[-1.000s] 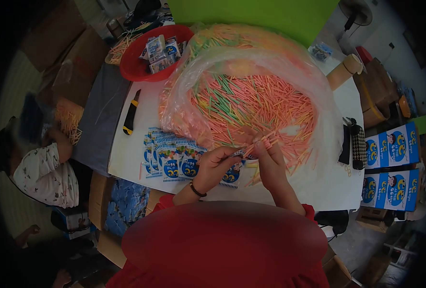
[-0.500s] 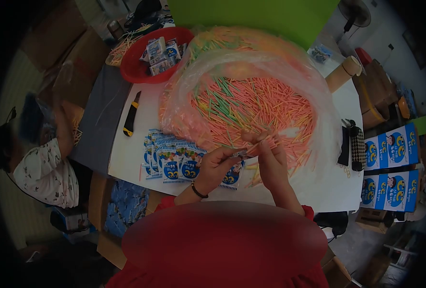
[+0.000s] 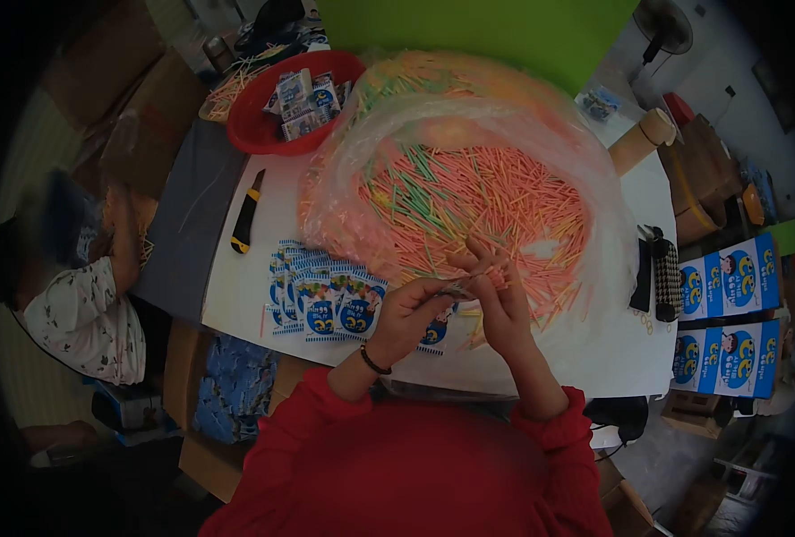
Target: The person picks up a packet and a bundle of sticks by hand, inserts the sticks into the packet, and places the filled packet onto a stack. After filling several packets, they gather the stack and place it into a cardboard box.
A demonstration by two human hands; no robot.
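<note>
Likely spill risk: sticks pinched loosely in right hand could slip past packet mouth and scatter onto table. Left hand curled shut on packet, wrist bent inward; right fingertips closed on sticks, just below bag.

The big bag is thin clear plastic, crinkled and glossy — light glares off its folds. The sticks inside look matt. The printed sachets shine like slick foil-paper; the table is smooth and white, the bowl glossy red plastic.
</note>
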